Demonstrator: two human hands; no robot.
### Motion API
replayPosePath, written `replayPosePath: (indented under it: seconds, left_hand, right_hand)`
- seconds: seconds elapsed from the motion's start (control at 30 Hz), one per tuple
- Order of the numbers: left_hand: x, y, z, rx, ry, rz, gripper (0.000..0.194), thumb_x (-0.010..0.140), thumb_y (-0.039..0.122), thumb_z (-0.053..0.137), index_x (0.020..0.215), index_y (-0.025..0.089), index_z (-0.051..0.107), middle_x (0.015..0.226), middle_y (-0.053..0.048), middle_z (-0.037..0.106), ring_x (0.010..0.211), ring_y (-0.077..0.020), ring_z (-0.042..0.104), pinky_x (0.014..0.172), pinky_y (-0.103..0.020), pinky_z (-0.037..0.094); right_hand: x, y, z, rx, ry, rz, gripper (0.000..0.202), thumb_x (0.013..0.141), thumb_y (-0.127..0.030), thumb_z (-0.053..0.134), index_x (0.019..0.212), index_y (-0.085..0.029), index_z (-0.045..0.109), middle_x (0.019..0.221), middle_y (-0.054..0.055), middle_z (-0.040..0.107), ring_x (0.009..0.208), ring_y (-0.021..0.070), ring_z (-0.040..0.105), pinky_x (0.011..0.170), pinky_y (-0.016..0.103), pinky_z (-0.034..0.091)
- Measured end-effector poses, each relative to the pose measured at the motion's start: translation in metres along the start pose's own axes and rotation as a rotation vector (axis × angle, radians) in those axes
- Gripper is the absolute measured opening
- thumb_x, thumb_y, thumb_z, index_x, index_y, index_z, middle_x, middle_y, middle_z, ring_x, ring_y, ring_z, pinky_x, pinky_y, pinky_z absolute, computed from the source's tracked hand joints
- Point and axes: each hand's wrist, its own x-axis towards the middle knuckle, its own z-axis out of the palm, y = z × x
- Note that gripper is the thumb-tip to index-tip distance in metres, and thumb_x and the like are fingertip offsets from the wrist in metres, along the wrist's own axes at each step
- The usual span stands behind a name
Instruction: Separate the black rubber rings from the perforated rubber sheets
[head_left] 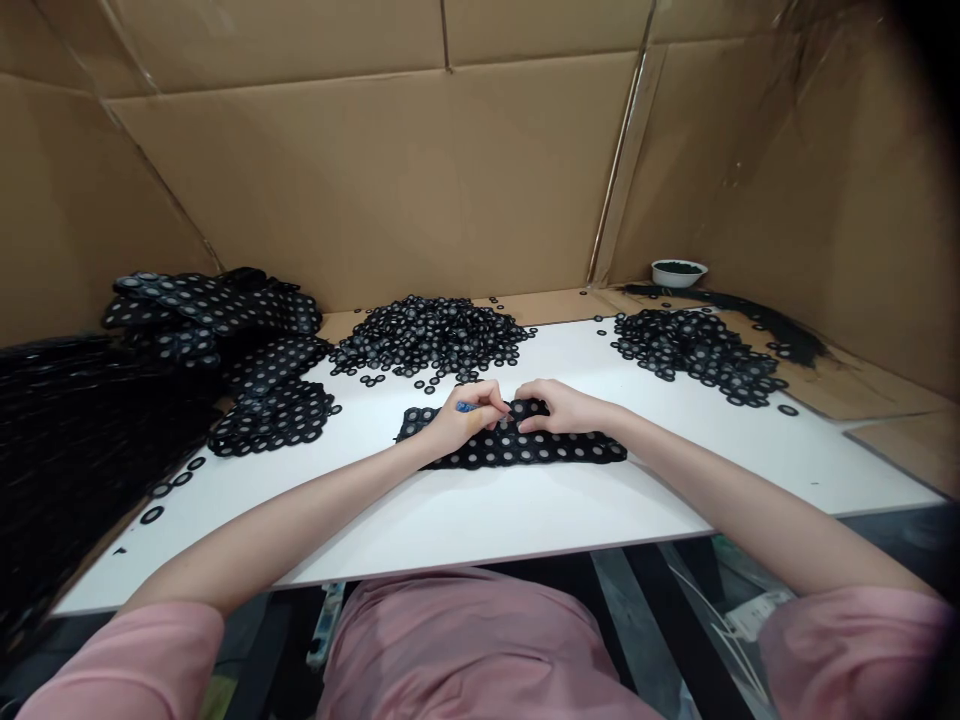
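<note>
A black strip of joined rings [540,455] lies across the white board in front of me, its holes showing as pale dots. My left hand [466,415] is closed over its left half, pinching a small blue-handled tool [465,407]. The tool's tip, close to the strip's upper edge, is too small to make out. On the other side, my right hand [564,407] has its thumb and fingers curled around the strip's upper edge, gripping it. The fingertips of both hands are close together near the strip's middle.
Loose black rings form a heap [435,335] behind my hands and another heap [697,355] at right. Joined ring pieces [217,310] are stacked left, beside a dark shiny mass [82,440]. A white bowl [679,273] sits back right. Cardboard walls [375,180] enclose the board.
</note>
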Motion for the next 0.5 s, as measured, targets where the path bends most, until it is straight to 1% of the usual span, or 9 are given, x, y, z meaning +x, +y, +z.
replayPosePath:
  seconds: [0.1, 0.2, 0.3, 0.37, 0.5]
  left_hand:
    - [0.0004, 0.0017, -0.0021, 0.067, -0.041, 0.031, 0.009, 0.073, 0.014, 0.051, 0.065, 0.015, 0.056, 0.059, 0.002, 0.053, 0.060, -0.0112, 0.049, 0.061, -0.023, 0.036]
    - [0.0015, 0.0040, -0.0042, 0.080, -0.083, 0.047, 0.011, 0.073, 0.016, 0.050, 0.064, 0.015, 0.057, 0.058, 0.002, 0.052, 0.060, -0.0120, 0.048, 0.060, -0.024, 0.036]
    - [0.0032, 0.0033, -0.0063, 0.101, -0.123, 0.055, 0.012, 0.072, 0.016, 0.049, 0.065, 0.015, 0.058, 0.063, 0.000, 0.054, 0.063, -0.0130, 0.050, 0.061, -0.024, 0.036]
    - [0.0045, 0.0013, -0.0076, 0.122, -0.136, 0.053, 0.011, 0.072, 0.015, 0.049, 0.066, 0.015, 0.059, 0.066, 0.000, 0.055, 0.065, -0.0131, 0.050, 0.061, -0.024, 0.036]
    - [0.0068, -0.0020, -0.0092, 0.127, -0.165, 0.069, 0.011, 0.071, 0.017, 0.050, 0.067, 0.014, 0.060, 0.064, 0.000, 0.054, 0.065, -0.0131, 0.049, 0.060, -0.023, 0.035]
  right_hand:
    - [0.0000, -0.0024, -0.0006, -0.005, -0.001, -0.018, 0.021, 0.075, -0.029, 0.064, 0.090, -0.015, 0.060, 0.091, 0.008, 0.064, 0.082, 0.0224, 0.057, 0.073, 0.031, 0.042]
    - [0.0004, -0.0037, -0.0006, -0.012, -0.001, -0.032, 0.020, 0.074, -0.028, 0.065, 0.089, -0.015, 0.060, 0.090, 0.008, 0.064, 0.081, 0.0223, 0.057, 0.072, 0.031, 0.042]
    - [0.0009, -0.0033, 0.0001, 0.014, -0.006, -0.030, 0.020, 0.074, -0.027, 0.065, 0.089, -0.015, 0.060, 0.090, 0.008, 0.063, 0.080, 0.0223, 0.057, 0.071, 0.031, 0.042]
    - [0.0012, -0.0024, 0.0007, 0.032, -0.011, -0.038, 0.021, 0.074, -0.027, 0.064, 0.090, -0.015, 0.060, 0.090, 0.008, 0.063, 0.081, 0.0222, 0.057, 0.072, 0.031, 0.043]
    - [0.0016, 0.0000, 0.0016, 0.055, -0.015, -0.065, 0.021, 0.074, -0.027, 0.065, 0.091, -0.015, 0.060, 0.092, 0.007, 0.063, 0.082, 0.0217, 0.057, 0.076, 0.032, 0.043]
